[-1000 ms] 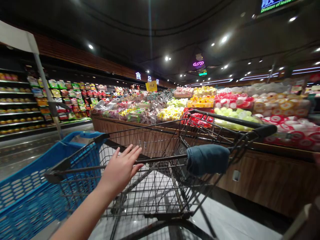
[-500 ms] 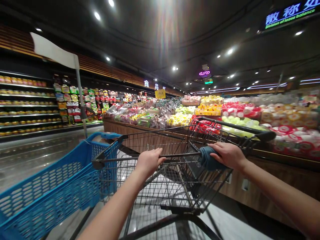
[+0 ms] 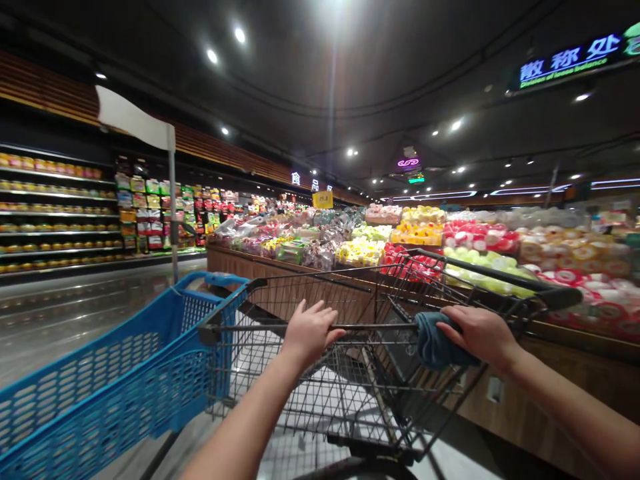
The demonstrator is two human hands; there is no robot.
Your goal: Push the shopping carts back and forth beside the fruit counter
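Note:
My right hand (image 3: 477,335) is closed over a folded dark blue cloth (image 3: 436,340), which is wrapped about the right part of a shopping cart's handlebar (image 3: 373,327). Farther left, my left hand (image 3: 311,333) rests on the same bar with its fingers stretched forward and a little apart, the thumb out to the side. Its palm hides part of the bar. Below both hands is the black wire basket of the shopping cart (image 3: 320,407), with bare floor showing through the mesh.
A blue plastic cart (image 3: 115,373) stands close on the left, beside a pole with a white panel (image 3: 135,123). Wood-sided display bins (image 3: 280,280) of packaged goods lie ahead and right. Another black handle (image 3: 500,273) juts toward the right. Stocked shelves (image 3: 55,213) line the left wall.
My left hand's fingers have loosened from the bar and straightened. Both hands and the cart appear slightly lower and farther right. My right hand stays on the cloth.

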